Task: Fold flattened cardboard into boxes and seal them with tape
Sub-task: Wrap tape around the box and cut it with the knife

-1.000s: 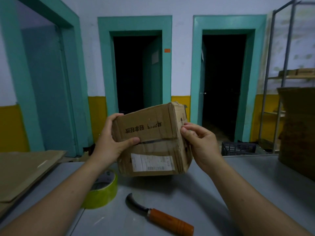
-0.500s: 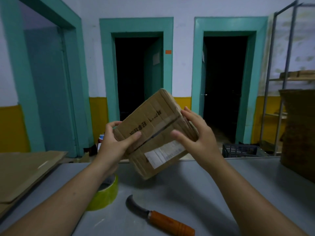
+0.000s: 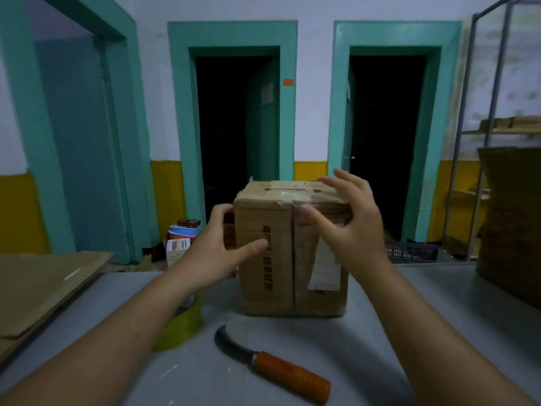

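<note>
While flat brown cardboard sheets (image 3: 44,288) lie stacked well left of the box (image 3: 281,259), a glossy yellow-green tape roll (image 3: 183,328) sits nearer its left, and the left hand (image 3: 216,254) is open, fingers loosely spread at the box's left edge, thumb on its front. The creased corrugated box stands upright on the smooth grey worktop (image 3: 409,317), tape along its top, with a curved-bladed, orange-handled knife (image 3: 275,367) before it. The right hand (image 3: 352,227), open too, spreads relaxed fingers over the box's top right corner.
</note>
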The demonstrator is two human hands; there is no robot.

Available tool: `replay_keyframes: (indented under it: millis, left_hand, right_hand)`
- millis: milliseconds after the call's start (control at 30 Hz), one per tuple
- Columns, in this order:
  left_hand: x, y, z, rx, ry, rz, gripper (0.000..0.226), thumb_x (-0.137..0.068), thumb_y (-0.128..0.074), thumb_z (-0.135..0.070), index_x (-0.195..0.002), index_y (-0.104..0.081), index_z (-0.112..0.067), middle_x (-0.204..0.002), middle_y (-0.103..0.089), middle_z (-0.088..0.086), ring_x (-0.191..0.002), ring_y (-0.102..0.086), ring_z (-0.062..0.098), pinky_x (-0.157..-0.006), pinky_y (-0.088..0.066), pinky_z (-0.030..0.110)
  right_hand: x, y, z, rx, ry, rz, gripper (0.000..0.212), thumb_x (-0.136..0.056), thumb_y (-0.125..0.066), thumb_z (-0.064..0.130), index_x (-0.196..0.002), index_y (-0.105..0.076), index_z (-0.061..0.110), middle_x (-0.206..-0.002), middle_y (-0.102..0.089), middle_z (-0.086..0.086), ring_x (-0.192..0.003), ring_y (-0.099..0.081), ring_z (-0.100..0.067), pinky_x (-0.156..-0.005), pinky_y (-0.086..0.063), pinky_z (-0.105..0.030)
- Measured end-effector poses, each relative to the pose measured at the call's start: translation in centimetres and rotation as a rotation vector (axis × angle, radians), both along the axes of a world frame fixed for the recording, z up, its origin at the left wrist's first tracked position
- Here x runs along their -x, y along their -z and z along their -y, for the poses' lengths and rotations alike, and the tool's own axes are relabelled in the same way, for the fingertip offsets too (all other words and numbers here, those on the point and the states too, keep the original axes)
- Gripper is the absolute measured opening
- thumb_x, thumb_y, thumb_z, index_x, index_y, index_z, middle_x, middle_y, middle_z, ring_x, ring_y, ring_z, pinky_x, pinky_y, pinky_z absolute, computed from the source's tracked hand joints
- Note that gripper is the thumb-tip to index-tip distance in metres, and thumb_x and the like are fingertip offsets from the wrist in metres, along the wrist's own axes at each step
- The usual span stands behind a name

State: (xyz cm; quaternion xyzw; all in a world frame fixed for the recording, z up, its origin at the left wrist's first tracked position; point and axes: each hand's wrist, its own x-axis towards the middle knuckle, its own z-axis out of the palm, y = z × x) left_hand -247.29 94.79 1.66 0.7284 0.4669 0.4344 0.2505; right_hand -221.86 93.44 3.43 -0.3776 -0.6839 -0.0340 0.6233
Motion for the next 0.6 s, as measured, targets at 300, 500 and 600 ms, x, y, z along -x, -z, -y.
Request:
replay_keyframes:
  millis: [300, 500, 600]
  left_hand:
    - [-1.5, -0.4, 2.3, -0.162, -0.138, -0.391, 0.108, -0.083, -0.052, -0.081, -0.162, -0.002, -0.027, -0.154, -0.051, -0.004, -0.136, -0.054, 0.014, -0.108, -0.050, 0.040]
    - [-1.6, -0.6, 2.8, -0.171, -0.171, -0.439, 0.111, -0.076, -0.039, -0.091, -0.158, -0.012, -0.023, -0.141, -0.060, -0.005, -0.119, -0.062, 0.012, -0.095, -0.057, 0.038]
    - [-0.9, -0.9, 2.5, -0.270, -0.194, -0.408, 0.093, -0.083, -0.038, -0.089, -0.152, -0.027, -0.028, -0.123, -0.068, -0.011, -0.100, -0.068, 0.005, -0.078, -0.060, 0.031]
  right_hand:
    - [1.3, -0.3, 0.2, 0.058, -0.124, -0.267, 0.038, -0.094, -0.058, 0.053, -0.129, -0.057, 0.039, -0.130, -0.062, 0.010, -0.124, -0.054, 0.004, -0.104, -0.053, -0.044]
    - [1.8, 0.1, 0.4, 0.032, -0.077, -0.196, 0.037, -0.098, -0.057, 0.041, -0.132, -0.058, 0.027, -0.126, -0.055, 0.012, -0.119, -0.054, 0.002, -0.102, -0.053, -0.038]
    - [1.9, 0.1, 0.4, -0.021, -0.035, -0.140, 0.032, -0.101, -0.056, 0.038, -0.129, -0.060, 0.023, -0.127, -0.054, 0.006, -0.121, -0.055, -0.009, -0.102, -0.052, -0.044]
